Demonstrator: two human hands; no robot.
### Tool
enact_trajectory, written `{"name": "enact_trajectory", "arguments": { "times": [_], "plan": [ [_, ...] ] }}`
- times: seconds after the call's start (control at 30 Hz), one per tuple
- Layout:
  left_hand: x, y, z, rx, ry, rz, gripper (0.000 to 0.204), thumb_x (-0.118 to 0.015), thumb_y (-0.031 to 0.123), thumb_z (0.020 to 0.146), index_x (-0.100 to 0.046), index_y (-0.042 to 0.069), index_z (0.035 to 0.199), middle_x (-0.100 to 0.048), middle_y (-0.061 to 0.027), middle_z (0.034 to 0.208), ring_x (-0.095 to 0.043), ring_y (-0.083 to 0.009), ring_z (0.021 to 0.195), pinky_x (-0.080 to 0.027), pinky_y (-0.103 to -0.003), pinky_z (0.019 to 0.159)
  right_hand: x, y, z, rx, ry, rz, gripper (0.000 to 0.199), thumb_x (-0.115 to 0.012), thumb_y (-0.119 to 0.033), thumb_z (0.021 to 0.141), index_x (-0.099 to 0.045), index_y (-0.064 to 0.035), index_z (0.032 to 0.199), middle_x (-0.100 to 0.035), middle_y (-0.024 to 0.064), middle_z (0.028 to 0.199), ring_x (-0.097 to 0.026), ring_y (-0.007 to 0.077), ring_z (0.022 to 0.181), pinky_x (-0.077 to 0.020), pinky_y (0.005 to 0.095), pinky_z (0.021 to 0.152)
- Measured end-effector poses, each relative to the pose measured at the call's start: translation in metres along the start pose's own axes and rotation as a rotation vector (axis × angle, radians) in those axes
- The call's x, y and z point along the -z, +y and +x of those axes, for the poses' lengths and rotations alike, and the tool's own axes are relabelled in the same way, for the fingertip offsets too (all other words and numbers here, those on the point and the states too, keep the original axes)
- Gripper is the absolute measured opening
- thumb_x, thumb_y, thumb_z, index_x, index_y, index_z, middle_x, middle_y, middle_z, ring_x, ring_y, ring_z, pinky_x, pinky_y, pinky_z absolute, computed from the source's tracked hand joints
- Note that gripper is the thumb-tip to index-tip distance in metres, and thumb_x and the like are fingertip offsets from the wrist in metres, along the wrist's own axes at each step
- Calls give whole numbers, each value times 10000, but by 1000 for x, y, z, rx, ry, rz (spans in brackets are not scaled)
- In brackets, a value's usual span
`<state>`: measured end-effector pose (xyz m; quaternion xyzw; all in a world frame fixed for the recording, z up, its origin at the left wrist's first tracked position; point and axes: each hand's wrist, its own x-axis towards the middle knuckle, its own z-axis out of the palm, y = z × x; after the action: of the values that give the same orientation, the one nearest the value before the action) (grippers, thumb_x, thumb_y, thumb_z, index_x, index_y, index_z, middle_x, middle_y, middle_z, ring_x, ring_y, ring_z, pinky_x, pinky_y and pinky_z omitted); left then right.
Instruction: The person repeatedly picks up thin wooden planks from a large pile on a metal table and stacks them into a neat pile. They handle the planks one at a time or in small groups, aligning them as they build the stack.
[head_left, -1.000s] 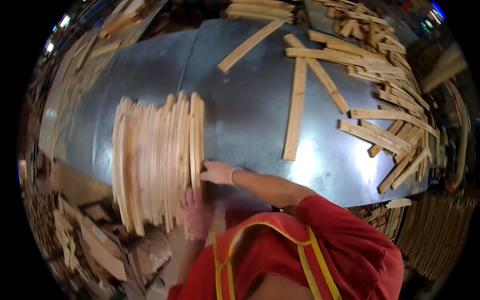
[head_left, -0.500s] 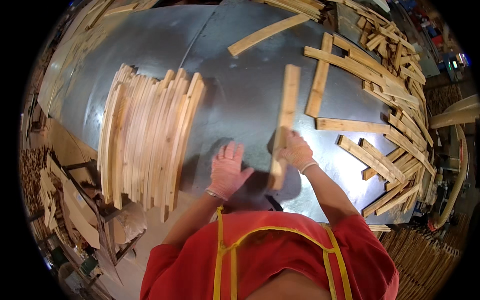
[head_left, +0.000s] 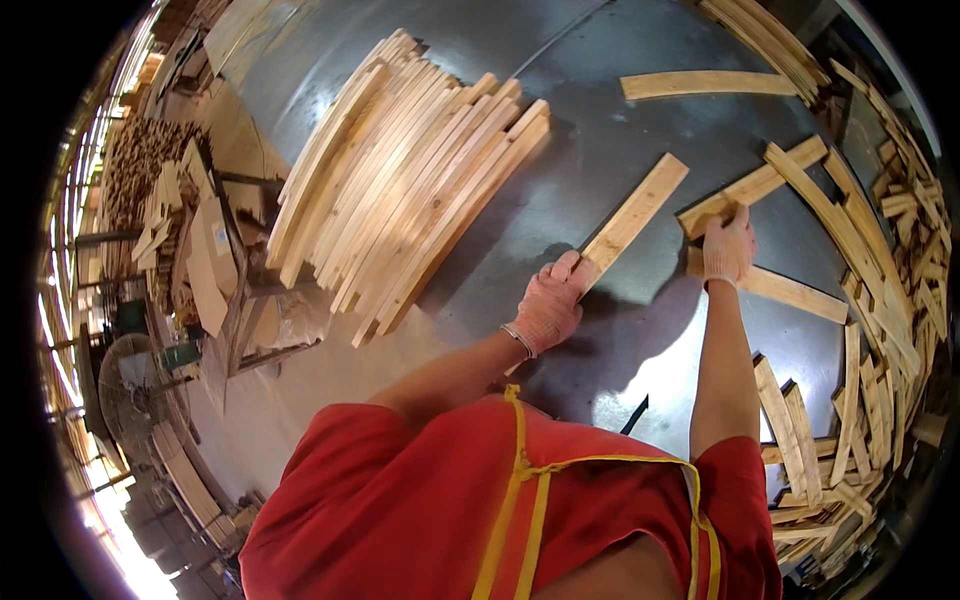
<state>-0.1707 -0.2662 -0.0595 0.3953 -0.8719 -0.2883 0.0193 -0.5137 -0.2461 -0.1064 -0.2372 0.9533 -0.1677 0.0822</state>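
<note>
A: Logging from my remote station. What does the left hand (head_left: 548, 308) have?

B: I read a pale wooden slat (head_left: 640, 210), gloved fingers curled around it toward its near end. Grip: closed about the wood. The slat slants away and to the right; whether it lies flat or is lifted, I cannot tell.

A: Right hand (head_left: 729, 247)?

B: Gloved, farther right, arm extended. Fingertips bent down at the near end of a second slat (head_left: 765, 182). I cannot tell whether they pinch it or merely rest there. A third slat (head_left: 797, 296) runs out from beside the wrist, toward lower right.

A: Surroundings, for my record?

B: A dark metal table (head_left: 590, 110). On its left part I note a row of slats (head_left: 420, 170) side by side, long edges roughly parallel, ends uneven, well apart from the right hand. A lone slat (head_left: 708, 84) lies near the far side. Along the right edge, a loose heap (head_left: 850, 385) of slats, crossing at many angles.
</note>
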Motion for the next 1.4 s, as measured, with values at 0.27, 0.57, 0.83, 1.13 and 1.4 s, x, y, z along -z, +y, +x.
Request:
{"name": "enact_trajectory", "arguments": {
  "times": [0.27, 0.57, 0.83, 1.13, 1.4],
  "plan": [
    [55, -42, -41, 139, -100, -294, 691, -666, 23, 833, -513, 85, 1504, -556, -230, 1463, -673, -418, 1150, -580, -449, 993, 18, -54, -3, -63, 60, -69, 880, -750, -508, 862, -468, -20, 1537, -549, 310, 1496, -562, 490, 1351, -474, 529, 1135],
    [114, -187, -117, -24, 369, 532, 556, -726, 201, 836, -600, 142, 1375, -590, -107, 1344, -526, -339, 1364, -415, -537, 1162, -20, -55, -229, -143, -656, 1146, 1027, -701, 5, 892, -94, -81, 1716, -631, 112, 1196, -613, 215, 978, -553, 351, 884],
    [130, -270, -249, 538, 436, -141, 457, -778, 372, 868, -719, 136, 1254, -720, -85, 1247, -666, -285, 1168, -486, -444, 1089, -76, -174, -400, 217, -1063, 906, 963, -762, -117, 873, -203, -50, 1654, -585, 171, 1428, -628, 281, 1248, -553, 409, 1031],
    [113, -326, -224, 909, 57, -1516, 530, -733, 551, 999, -724, 95, 1270, -725, -19, 1221, -660, -179, 1088, -515, -349, 929, -10, -46, -156, 286, -683, 546, 859, -788, -187, 935, -361, -5, 1658, -523, 164, 1631, -535, 252, 1463, -454, 367, 1183],
    [202, -302, -251, 597, 66, -898, 653, -644, 518, 1036, -626, 19, 1455, -720, -118, 1272, -678, -182, 1060, -544, -360, 917, 95, 91, -83, 437, -300, -899, 731, -755, -152, 872, -512, -187, 1560, -526, 116, 1572, -505, 368, 1431, -470, 497, 1139]
  ]
}}
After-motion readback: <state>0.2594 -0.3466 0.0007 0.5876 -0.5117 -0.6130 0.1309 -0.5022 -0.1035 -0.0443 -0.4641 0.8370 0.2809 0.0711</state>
